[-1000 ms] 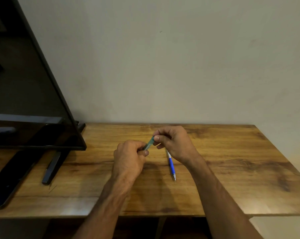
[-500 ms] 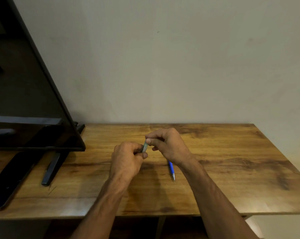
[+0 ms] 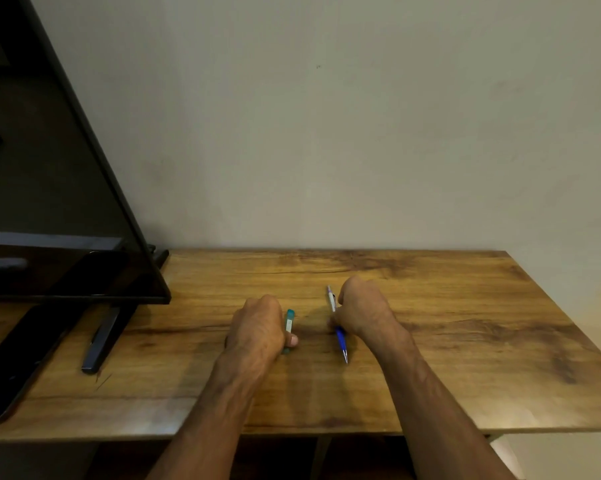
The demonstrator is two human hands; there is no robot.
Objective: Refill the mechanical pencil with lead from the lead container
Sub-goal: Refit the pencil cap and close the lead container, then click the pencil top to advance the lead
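Two hands rest low on the tabletop (image 3: 430, 323), each curled around one of the task's things, and the risks follow from how thin those things are. On the wide wooden surface, with a dark television (image 3: 50, 202) and a flat black device (image 3: 15, 368) well off to the left, any loose lead would be hard to find against the grain; I see no lead out in the open, so whether one has been drawn is not clear. The left hand (image 3: 257, 332) lies knuckles up, fingers closed around the teal lead container (image 3: 288, 323), whose top end pokes out beyond the thumb. If its cap is off, which I cannot tell, a tilt would likely spill leads. The right hand (image 3: 361, 313) is bent inward at the wrist, fingers closed on the middle of the mechanical pencil (image 3: 340, 336), which lies along the tabletop with its silver end pointing away and its tip toward the person. Lifted carelessly, the pencil could slip, and a lead pushed in at an angle would probably snap.
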